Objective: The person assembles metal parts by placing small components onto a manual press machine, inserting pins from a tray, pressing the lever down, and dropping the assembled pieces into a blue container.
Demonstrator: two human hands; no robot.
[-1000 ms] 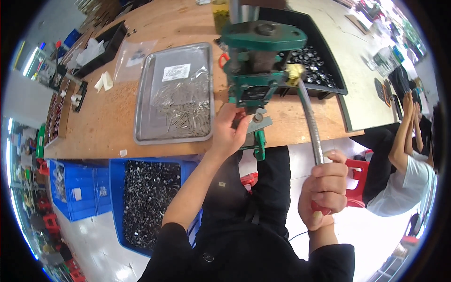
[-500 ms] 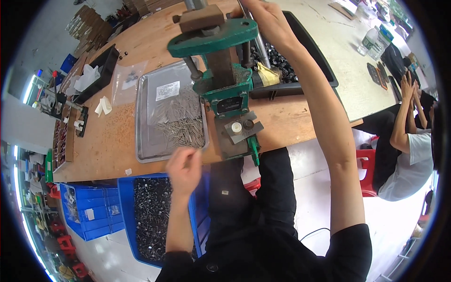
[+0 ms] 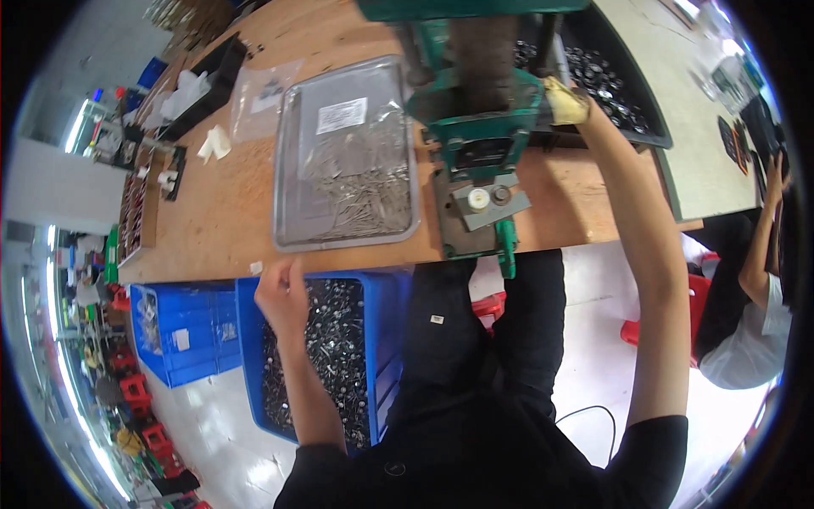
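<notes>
My left hand (image 3: 282,295) hovers over a blue bin (image 3: 386,339) of small shiny metal parts below the table edge, fingers loosely apart, with nothing visible in them. My right arm reaches up beside a green hand press (image 3: 479,127). My right hand (image 3: 587,114) is mostly hidden behind the press's yellow-wrapped knob (image 3: 564,97), at the edge of a black tray (image 3: 657,131) of dark parts. I cannot tell its grip. The press's grey die block (image 3: 487,201) sits bare at the table's near edge.
A metal tray (image 3: 288,229) of thin pins with a plastic bag lies left of the press on the wooden table (image 3: 216,212). A second blue crate (image 3: 182,331) stands on the floor at left. Another person (image 3: 746,288) sits at right, near a red stool (image 3: 699,293).
My left hand left the press die and dropped to the blue bin. My right hand let go of the lowered lever, reached up past the press, and now sits by the yellow knob.
</notes>
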